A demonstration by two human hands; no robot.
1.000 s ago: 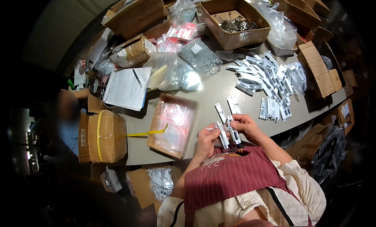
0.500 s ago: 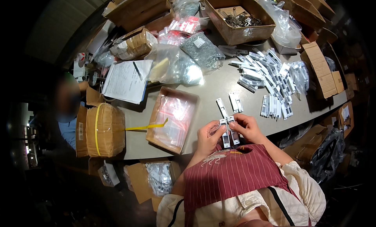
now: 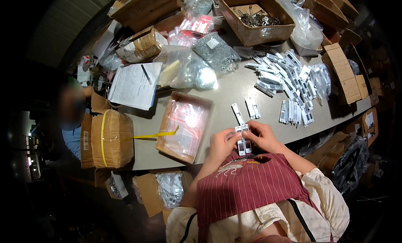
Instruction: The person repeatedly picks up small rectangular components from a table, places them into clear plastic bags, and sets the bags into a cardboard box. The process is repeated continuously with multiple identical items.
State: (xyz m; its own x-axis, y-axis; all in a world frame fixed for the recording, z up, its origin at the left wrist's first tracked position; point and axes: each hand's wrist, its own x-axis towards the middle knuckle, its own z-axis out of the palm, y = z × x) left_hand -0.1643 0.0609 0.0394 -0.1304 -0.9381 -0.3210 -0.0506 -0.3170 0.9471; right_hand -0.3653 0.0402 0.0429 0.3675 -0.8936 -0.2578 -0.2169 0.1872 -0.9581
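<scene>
At the table's near edge I hold two narrow silver-grey slotted fittings upright, side by side and touching. My left hand (image 3: 221, 146) pinches the left fitting (image 3: 240, 148) with its thumb across the front. The right fitting (image 3: 248, 148) is gripped by my right hand (image 3: 264, 136), thumb also on the front. Most of my fingers are hidden behind the pieces. Something clear and shiny shows beside my left fingers, too small to name. Just beyond my hands, two loose fittings lie on the table: a left one (image 3: 237, 113) and a right one (image 3: 252, 107).
A heap of similar fittings (image 3: 289, 75) spreads at the right. Left of my hands stands an open cardboard box (image 3: 208, 113) of clear bags. Farther left are a strapped carton (image 3: 115, 138) and papers (image 3: 132, 86) with a pen. Another person (image 3: 72, 136) is at the far left.
The two held fittings, apart at a slight angle before, are now drawn together side by side. My right hand has shifted slightly left and inward.
</scene>
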